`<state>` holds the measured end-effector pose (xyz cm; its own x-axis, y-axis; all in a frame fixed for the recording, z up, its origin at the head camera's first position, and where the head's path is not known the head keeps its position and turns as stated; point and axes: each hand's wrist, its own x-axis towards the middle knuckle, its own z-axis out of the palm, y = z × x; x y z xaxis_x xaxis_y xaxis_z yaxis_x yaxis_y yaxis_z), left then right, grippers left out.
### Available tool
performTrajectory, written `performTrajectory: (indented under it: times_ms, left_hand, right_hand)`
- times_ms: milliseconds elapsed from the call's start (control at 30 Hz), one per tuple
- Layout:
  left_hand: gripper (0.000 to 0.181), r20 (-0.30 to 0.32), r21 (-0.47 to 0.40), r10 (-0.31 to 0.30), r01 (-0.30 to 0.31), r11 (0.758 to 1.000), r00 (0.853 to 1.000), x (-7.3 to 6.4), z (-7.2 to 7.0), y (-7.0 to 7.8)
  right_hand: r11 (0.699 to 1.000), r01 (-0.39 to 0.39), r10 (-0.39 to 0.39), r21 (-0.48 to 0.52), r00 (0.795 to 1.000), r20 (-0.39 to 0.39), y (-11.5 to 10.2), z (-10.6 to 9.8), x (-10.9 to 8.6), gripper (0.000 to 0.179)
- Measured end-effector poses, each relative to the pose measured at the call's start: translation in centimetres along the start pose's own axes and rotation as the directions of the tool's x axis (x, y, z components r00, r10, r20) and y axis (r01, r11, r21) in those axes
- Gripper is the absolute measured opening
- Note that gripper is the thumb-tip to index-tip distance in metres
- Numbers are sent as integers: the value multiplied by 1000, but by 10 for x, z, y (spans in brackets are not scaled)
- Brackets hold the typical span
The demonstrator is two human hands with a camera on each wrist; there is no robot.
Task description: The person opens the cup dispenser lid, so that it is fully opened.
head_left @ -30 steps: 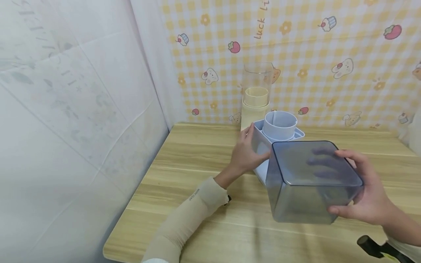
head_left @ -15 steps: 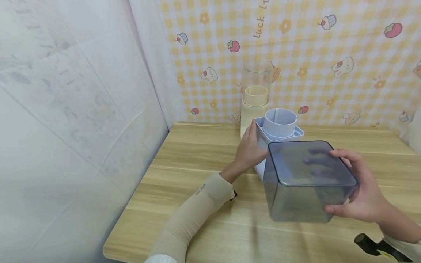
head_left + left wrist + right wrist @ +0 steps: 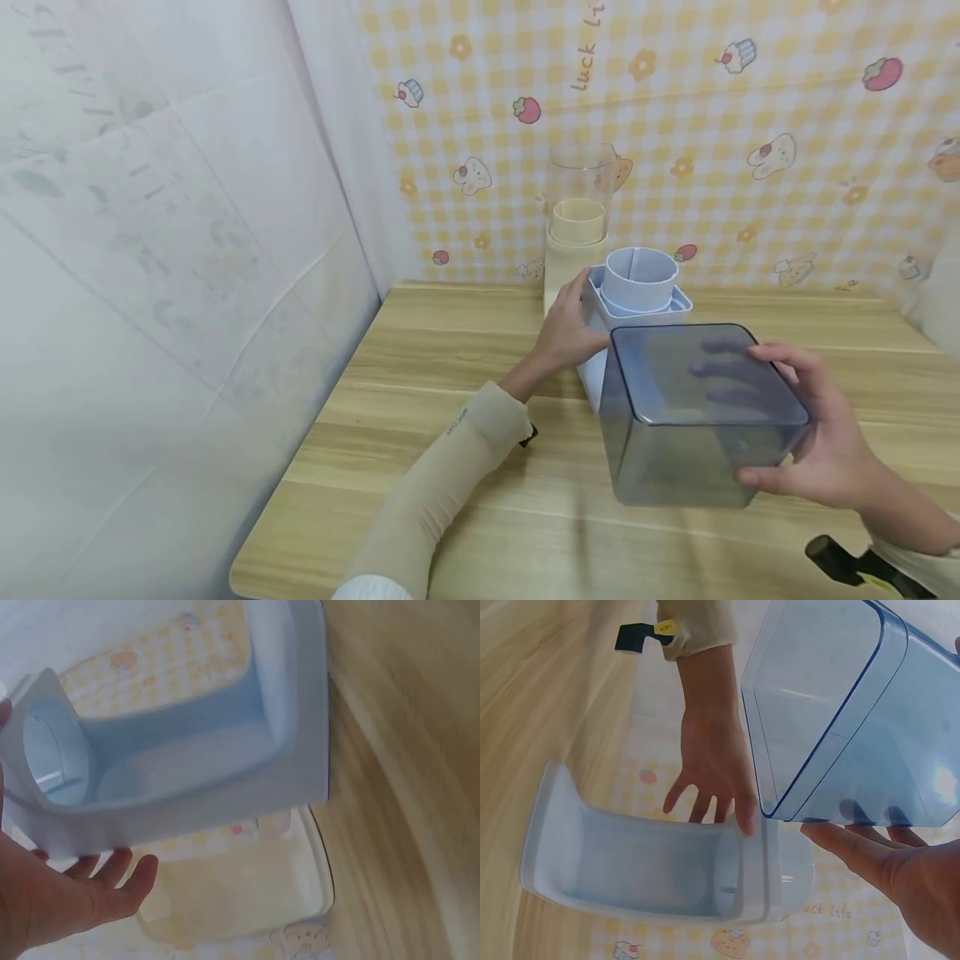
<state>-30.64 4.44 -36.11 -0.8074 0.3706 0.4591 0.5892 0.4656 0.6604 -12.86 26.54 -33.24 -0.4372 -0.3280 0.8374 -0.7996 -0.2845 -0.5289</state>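
A light-blue plastic dispenser base [image 3: 639,293], upright on the wooden table, has a round collar on top and an open front. My left hand [image 3: 564,335] grips its upper left side, fingers along the side and thumb toward the front. In the left wrist view the base's hollow [image 3: 202,757] shows nothing inside. My right hand [image 3: 828,442] holds a see-through grey-blue square container [image 3: 693,462] by its right side, thumb below and fingers behind. The container is raised in front of the base and covers its lower part in the head view.
Behind the base stands a cream-coloured dispenser [image 3: 577,223] with a clear cylinder [image 3: 580,171] on top. The wooden table [image 3: 360,467] ends at a patterned yellow-checked cloth [image 3: 675,125] at the back. A pale curtain [image 3: 172,292] hangs along the left.
My right hand and the container have shifted slightly left. My left hand has moved a little farther along the base's side, and the base stands slightly straighter.
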Motion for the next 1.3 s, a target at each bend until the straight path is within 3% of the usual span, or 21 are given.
performTrajectory:
  times_ms: [167,333,467,600,867,1100,1300]
  left_hand:
    - [94,46,91,-3,-1,996,999,7,0,-5]
    - [94,95,105,-14,4,995,995,14,-2,-4]
    - [98,101,119,20,-32,992,995,22,-5,-1]
    - [101,110,78,49,-57,995,993,29,-5,-1]
    - [98,172,-102,68,-51,993,983,40,2,-2]
    - [96,186,-110,37,-17,994,982,47,10,-2]
    - [92,178,-117,44,-23,993,983,57,14,-3]
  right_hand:
    - [999,-31,31,-20,999,-12,-1,-1,-4,105]
    - [999,-45,45,-10,999,-12,0,-1,-6,105]
    - [998,-53,52,-31,998,-19,1,-3,-7,105]
    - [996,-75,73,-55,997,-28,0,-6,-9,106]
    - [993,-113,112,-44,993,-27,1,-12,-14,108]
    - [990,-129,127,-56,991,-40,2,-18,-19,109]
    - [991,-125,123,-44,991,-42,3,-19,-19,107]
